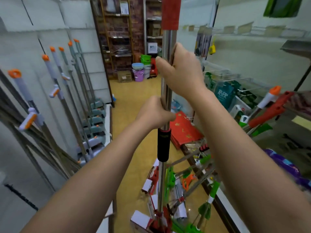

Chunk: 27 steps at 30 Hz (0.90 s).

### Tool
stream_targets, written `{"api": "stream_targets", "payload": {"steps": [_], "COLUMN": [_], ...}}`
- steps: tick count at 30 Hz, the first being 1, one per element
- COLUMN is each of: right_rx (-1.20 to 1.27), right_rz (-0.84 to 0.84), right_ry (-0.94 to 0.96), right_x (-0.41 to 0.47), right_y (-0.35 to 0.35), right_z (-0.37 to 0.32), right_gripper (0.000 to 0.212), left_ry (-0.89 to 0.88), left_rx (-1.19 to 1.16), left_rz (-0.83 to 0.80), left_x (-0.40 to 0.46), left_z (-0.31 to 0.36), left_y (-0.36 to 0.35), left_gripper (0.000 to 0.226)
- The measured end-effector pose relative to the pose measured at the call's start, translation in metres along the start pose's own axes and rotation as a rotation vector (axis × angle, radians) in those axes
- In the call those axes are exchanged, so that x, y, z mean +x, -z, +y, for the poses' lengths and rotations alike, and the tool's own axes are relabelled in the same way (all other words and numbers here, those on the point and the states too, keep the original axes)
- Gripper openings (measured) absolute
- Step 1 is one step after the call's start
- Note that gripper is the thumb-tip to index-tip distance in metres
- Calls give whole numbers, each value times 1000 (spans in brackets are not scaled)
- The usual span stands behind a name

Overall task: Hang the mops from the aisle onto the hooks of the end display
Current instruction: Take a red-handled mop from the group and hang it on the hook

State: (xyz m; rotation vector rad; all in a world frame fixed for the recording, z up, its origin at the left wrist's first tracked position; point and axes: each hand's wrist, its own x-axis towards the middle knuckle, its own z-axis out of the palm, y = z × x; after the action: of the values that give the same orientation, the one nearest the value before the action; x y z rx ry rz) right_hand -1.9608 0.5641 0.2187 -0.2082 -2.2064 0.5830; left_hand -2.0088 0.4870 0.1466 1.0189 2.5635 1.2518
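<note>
In a shop aisle, a person holds a mop [166, 91] upright by its steel pole, both hands closed around it. The right hand [182, 71] grips the pole higher up, just below a red sleeve [170, 13] at the top of the frame; the left hand [154, 112] grips lower, just above a black foam grip [163, 145]. The mop's foot reaches down to a heap of red and green mops [178, 195] lying on the floor [133, 101] along the right side of the aisle.

The floor is glossy yellow-tan. On the left, a white panelled display [80, 39] carries a row of mops with orange caps [55, 78], their poles slanting and their grey heads stacked near the floor. On the right, white shelving [252, 47] holds wire hooks, green packets [224, 95] and red packets [184, 128] low down; more mop handles [269, 105], one orange-capped, one red, lean in from the right edge.

At the far end stand dark wooden shelves [121, 36] of goods, with stacked plastic buckets [139, 71] in purple, blue and green and a cardboard box [124, 76] on the floor before them.
</note>
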Motion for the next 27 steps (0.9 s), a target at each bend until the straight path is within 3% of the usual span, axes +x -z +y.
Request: {"api": "stream_targets", "payload": {"steps": [6, 11, 15, 19, 27], "right_rx": [77, 159, 213, 209, 203], "right_rz": [6, 24, 115, 185, 252], "right_ry": [2, -9, 44, 82, 94], "right_x": [74, 148, 213, 283, 420], "right_y": [-55, -93, -132, -179, -280], "right_z": [27, 41, 49, 58, 89], "right_gripper": [25, 27, 21, 33, 31], "left_ry": [35, 41, -38, -126, -192], "left_rx": [20, 39, 3, -5, -74], "left_rz": [10, 43, 111, 175, 172], "left_x": [86, 166, 234, 306, 464], "left_z": [-24, -35, -51, -75, -129], "left_y": [20, 48, 76, 107, 158], "left_gripper": [40, 28, 28, 18, 18]}}
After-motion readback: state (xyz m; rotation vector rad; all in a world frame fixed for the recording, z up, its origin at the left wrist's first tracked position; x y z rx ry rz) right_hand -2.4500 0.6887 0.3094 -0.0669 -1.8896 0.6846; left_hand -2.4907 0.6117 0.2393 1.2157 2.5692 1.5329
